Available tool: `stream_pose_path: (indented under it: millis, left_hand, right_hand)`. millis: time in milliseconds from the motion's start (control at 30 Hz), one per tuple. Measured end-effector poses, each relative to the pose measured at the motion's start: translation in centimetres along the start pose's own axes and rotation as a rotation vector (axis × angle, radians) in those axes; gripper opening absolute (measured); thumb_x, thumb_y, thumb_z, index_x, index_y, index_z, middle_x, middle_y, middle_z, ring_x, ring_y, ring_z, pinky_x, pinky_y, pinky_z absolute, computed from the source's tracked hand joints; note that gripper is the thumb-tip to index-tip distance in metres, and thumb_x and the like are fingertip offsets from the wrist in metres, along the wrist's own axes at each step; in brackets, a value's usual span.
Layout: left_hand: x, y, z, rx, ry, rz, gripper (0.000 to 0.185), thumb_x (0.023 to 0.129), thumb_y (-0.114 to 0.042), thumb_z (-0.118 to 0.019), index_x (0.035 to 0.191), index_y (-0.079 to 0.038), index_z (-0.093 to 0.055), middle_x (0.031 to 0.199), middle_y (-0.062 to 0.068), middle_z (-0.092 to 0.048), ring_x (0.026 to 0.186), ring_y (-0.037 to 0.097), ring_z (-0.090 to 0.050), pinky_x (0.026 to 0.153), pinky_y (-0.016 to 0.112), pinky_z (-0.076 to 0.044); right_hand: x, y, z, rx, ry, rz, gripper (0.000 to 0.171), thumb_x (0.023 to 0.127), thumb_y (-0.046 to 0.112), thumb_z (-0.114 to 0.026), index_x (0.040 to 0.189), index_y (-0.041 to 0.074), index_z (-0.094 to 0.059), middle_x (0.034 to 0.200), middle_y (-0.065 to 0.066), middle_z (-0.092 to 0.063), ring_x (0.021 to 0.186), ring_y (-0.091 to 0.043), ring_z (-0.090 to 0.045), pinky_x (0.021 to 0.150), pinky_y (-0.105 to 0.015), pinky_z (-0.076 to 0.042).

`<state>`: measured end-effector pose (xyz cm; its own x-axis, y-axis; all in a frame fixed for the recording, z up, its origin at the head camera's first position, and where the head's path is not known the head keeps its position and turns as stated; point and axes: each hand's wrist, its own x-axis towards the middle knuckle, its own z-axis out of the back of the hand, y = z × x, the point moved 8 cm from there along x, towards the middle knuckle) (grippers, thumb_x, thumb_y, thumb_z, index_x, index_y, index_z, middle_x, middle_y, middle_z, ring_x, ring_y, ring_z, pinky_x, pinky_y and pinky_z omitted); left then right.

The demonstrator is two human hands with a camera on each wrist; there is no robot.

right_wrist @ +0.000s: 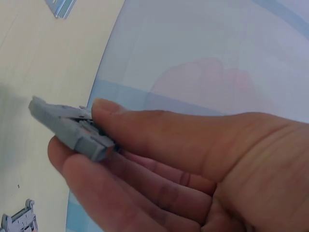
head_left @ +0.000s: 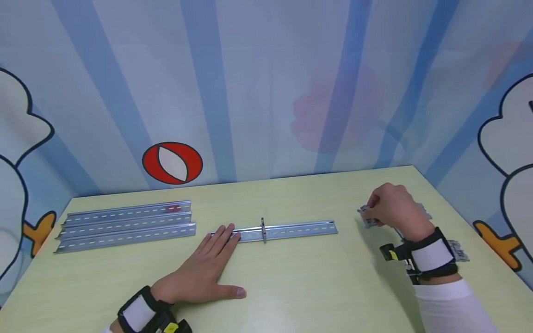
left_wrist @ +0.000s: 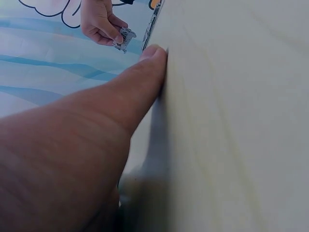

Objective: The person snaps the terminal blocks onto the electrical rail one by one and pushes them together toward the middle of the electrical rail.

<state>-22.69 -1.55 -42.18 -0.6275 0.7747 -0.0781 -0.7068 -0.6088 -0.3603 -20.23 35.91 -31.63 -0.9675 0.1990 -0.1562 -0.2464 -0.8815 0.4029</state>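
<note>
Presently we log our right hand (head_left: pixel 391 206) pinching a small grey plastic terminal block (right_wrist: pixel 72 128) just right of the slotted silver metal rail (head_left: pixel 291 230), whose long axis runs left-right, its left end pinned under our flat, open-fingered left hand (head_left: pixel 204 270).

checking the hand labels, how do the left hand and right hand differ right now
The left hand lies flat, fingers straight, fingertips on the end of the single rail; the right hand is curled, pinching a grey terminal block. The left hand rests on the table; the right hand is raised above it. Both wear wrist straps.
</note>
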Motion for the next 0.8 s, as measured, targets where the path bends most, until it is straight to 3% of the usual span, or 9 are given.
stream_pose_path:
  millis: [367, 633, 800]
  left_hand:
    - [0.2, -0.3, 0.3, 0.001, -0.012, -0.025, 0.117, 0.074, -0.084, -0.051, 0.158, -0.015, -0.008, 0.165, 0.005, 0.001, 0.151, 0.027, 0.003, 0.12, 0.053, -0.003]
    - [0.1, -0.2, 0.3, 0.0, 0.0, -0.011, 0.118, 0.073, -0.085, -0.049, 0.158, -0.015, -0.007, 0.165, 0.005, 0.002, 0.151, 0.026, 0.005, 0.12, 0.052, -0.002]
    - [0.0, -0.2, 0.4, -0.007, 0.01, -0.007, 0.118, 0.074, -0.085, -0.05, 0.158, -0.015, -0.007, 0.165, 0.005, 0.002, 0.151, 0.026, 0.005, 0.12, 0.052, -0.002]
  right_hand:
    - [-0.3, 2.1, -0.5, 0.003, -0.011, 0.057, 0.018, 0.083, 0.015, -0.076, 0.089, -0.002, -0.069, 0.071, -0.005, -0.068, 0.06, -0.019, -0.066, 0.057, -0.032, -0.053]
    - [-0.1, 3.9, -1.4, 0.038, -0.087, 0.15, 0.015, 0.083, 0.012, -0.075, 0.088, -0.001, -0.071, 0.068, -0.004, -0.069, 0.057, -0.018, -0.065, 0.052, -0.03, -0.05]
    - [0.1, 4.3, -2.8, 0.059, -0.057, 0.142, 0.012, 0.082, 0.012, -0.076, 0.083, 0.001, -0.072, 0.067, -0.004, -0.069, 0.056, -0.017, -0.064, 0.051, -0.03, -0.05]
